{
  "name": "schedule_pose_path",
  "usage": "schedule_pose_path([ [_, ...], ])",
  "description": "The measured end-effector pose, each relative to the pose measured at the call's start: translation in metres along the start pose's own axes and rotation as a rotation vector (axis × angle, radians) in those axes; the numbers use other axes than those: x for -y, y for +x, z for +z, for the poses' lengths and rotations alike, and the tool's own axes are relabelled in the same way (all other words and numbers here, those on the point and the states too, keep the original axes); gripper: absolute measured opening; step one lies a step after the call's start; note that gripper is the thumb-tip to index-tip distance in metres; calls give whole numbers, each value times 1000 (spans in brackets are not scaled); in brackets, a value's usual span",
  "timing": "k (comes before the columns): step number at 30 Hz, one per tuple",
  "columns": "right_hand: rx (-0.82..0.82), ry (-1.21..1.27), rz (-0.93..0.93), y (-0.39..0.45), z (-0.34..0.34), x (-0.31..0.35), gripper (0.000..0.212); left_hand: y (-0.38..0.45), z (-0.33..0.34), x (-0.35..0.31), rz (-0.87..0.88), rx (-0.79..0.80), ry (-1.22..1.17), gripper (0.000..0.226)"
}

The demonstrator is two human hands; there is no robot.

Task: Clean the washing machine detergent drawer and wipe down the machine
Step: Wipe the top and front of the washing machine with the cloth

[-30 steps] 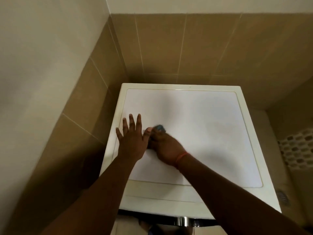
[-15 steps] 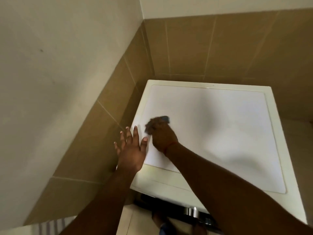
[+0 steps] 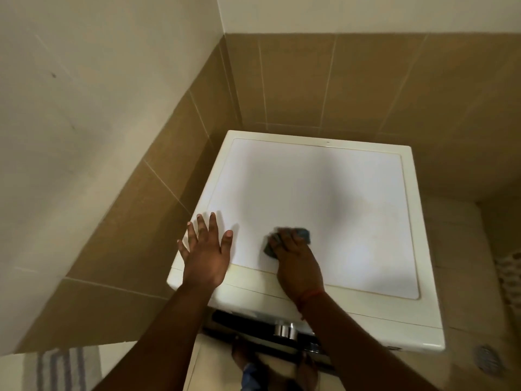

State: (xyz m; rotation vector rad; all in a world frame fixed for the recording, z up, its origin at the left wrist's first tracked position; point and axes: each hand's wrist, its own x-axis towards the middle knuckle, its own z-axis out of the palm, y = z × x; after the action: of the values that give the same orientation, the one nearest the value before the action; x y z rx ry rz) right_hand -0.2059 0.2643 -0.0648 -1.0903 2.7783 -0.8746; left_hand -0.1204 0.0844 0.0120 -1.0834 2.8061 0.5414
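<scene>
The right hand (image 3: 298, 263), gripping a dark cloth (image 3: 303, 234), has swept rightward from the left hand (image 3: 205, 249), which stays flat and open at the washing machine's (image 3: 310, 187) front-left corner. Top wiping continues; the drawer is probably below view.

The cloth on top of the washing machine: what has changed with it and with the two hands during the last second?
The right hand slid the dark cloth to the right along the near part of the washing machine top, away from the left hand, which it almost touched before. The left hand remains flat with spread fingers at the near left corner. The right hand keeps gripping the cloth. Nothing was let go.
</scene>
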Motion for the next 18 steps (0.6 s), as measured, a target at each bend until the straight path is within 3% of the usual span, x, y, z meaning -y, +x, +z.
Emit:
schedule_pose_path([
  [1,-12,-7,33,-11,-1,4,56,0,1,-6,4,4,-3,76],
  [5,75,-58,-259,-48,-12,2,48,1,6,-32,64,26,18,77],
  [8,15,-99,3,-65,-36,-31,53,4,7,-46,135,44,100,77],
  [10,-47,-82,168,-75,-32,-18,54,9,10,-51,143,52,131,80],
  [13,-26,43,21,-67,-5,29,43,19,22,-66,186,89,167,82],
  [16,163,6,-31,-57,6,52,56,25,28,-87,306,108,166,83],
  [18,200,-51,-30,-61,2,48,61,30,32,-99,405,126,147,84],
])
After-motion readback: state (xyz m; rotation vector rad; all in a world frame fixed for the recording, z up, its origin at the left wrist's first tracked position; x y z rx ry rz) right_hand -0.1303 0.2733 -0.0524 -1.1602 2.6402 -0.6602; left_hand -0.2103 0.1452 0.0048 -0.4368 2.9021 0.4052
